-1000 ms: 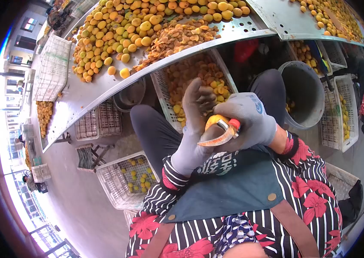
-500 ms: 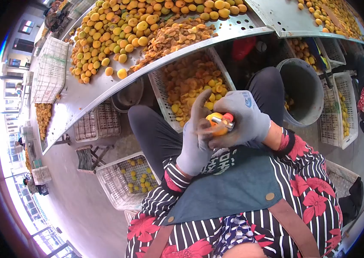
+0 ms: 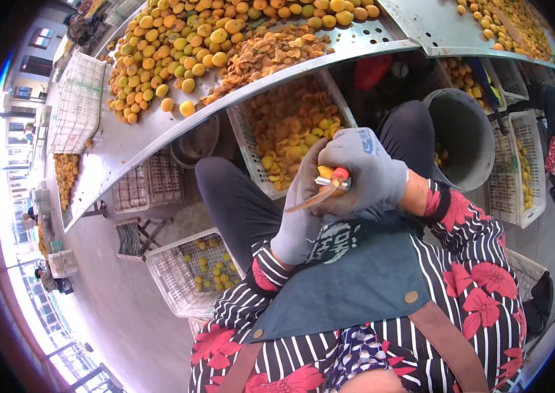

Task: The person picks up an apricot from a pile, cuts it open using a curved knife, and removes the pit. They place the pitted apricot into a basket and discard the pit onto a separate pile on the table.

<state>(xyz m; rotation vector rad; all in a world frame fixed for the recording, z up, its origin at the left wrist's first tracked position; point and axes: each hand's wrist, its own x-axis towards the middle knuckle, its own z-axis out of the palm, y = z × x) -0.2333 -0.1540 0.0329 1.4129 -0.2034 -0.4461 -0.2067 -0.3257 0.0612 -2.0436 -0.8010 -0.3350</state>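
The apricot [image 3: 325,172] is largely concealed: only a small yellow patch shows between the two gloved hands, above the lap. The left hand [image 3: 302,213] cups it from below and behind, fingers curled round it. The right hand [image 3: 361,171] is closed around a small knife [image 3: 320,190], whose red handle end shows at the fingers; how far the blade enters the fruit cannot be determined. The curved blade's long axis runs down and to the left in view, tip clear of the fruit. Behind the hands stands a white crate [image 3: 243,141] of cut fruit, beneath the metal table [image 3: 120,147].
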